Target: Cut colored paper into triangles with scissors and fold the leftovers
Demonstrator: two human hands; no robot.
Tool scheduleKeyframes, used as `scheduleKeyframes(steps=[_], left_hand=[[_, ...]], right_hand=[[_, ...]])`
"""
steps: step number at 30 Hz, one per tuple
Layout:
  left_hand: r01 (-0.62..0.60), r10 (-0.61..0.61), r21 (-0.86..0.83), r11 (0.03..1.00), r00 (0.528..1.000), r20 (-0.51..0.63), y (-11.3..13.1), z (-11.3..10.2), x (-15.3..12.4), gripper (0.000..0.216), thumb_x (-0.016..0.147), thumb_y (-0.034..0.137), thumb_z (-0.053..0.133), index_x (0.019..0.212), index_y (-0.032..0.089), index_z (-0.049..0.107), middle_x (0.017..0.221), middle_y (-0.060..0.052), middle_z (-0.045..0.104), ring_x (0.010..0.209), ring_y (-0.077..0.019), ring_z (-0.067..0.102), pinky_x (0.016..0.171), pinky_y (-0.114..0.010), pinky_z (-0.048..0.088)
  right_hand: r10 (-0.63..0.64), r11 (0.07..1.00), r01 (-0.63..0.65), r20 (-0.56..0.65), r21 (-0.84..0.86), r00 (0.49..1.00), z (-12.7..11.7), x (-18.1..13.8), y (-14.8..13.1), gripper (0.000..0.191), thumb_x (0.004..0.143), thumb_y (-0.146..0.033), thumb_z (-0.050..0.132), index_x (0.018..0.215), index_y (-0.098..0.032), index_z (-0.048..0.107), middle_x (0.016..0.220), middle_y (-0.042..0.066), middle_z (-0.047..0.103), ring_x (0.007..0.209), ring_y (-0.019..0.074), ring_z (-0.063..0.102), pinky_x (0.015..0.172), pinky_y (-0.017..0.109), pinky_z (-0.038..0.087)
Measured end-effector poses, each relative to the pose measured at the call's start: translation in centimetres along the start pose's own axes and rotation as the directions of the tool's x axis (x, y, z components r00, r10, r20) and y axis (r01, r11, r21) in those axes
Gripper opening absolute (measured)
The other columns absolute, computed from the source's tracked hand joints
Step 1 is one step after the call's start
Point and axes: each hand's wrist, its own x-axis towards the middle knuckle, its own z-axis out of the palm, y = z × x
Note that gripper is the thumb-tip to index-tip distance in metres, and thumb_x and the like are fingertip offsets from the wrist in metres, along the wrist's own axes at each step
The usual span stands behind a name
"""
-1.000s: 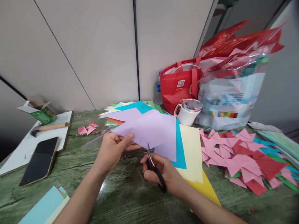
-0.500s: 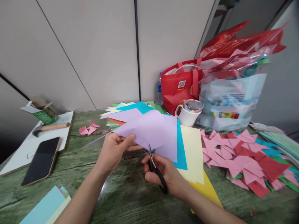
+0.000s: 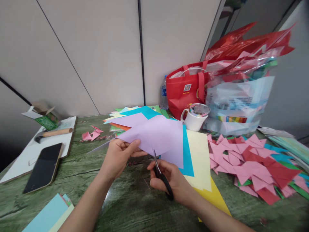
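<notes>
A lilac sheet of paper (image 3: 154,132) is bent up over the table, its near edge pinched between the thumb and fingers of my left hand (image 3: 123,154). My right hand (image 3: 169,178) grips black-handled scissors (image 3: 164,183), their blades pointing up and away at the sheet's near edge. The blades look close together, and how much paper lies between them I cannot make out. Beneath and to the right lie a blue sheet (image 3: 188,161), a pale yellow sheet (image 3: 199,158) and a deeper yellow sheet (image 3: 217,196), overlapping.
Right of the sheets spreads a pile of folded pink and red paper pieces (image 3: 251,161). Behind stand a white mug (image 3: 194,120), a red bag (image 3: 185,100), a plastic bag (image 3: 236,106) and a bottle (image 3: 164,96). At left are a phone (image 3: 43,169), a wooden-handled hammer-like tool (image 3: 56,132) and a green box (image 3: 47,120).
Almost nothing differs. The scissors and my right hand have shifted very slightly, and my left hand keeps its pinch on the lilac sheet.
</notes>
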Motion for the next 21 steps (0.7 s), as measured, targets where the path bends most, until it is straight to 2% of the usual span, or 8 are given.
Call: scheduleKeyframes(steps=[13, 21], left_hand=[[0.056, -0.056, -0.007, 0.998, 0.997, -0.053, -0.23, 0.11, 0.06, 0.022, 0.062, 0.032, 0.077, 0.061, 0.011, 0.071, 0.062, -0.004, 0.071, 0.062, -0.0196, 0.069, 0.065, -0.031, 0.06], [0.056, -0.058, -0.037, 0.998, 0.996, -0.069, -0.14, 0.31, 0.06, 0.022, 0.06, 0.031, 0.078, 0.06, 0.011, 0.07, 0.061, -0.002, 0.07, 0.06, -0.0167, 0.068, 0.064, -0.029, 0.06]], right_hand=[[0.023, 1.0, -0.023, -0.059, -0.014, 0.998, 0.05, 0.02, -0.01, 0.041, 0.058, -0.044, 0.08, 0.082, -0.02, 0.056, 0.066, -0.005, 0.047, 0.058, 0.0095, 0.041, 0.054, 0.024, 0.033], [0.027, 0.999, -0.029, -0.067, -0.026, 0.997, -0.01, -0.03, 0.18, 0.039, 0.06, -0.042, 0.08, 0.082, -0.019, 0.056, 0.059, -0.007, 0.045, 0.053, 0.008, 0.038, 0.052, 0.022, 0.031]])
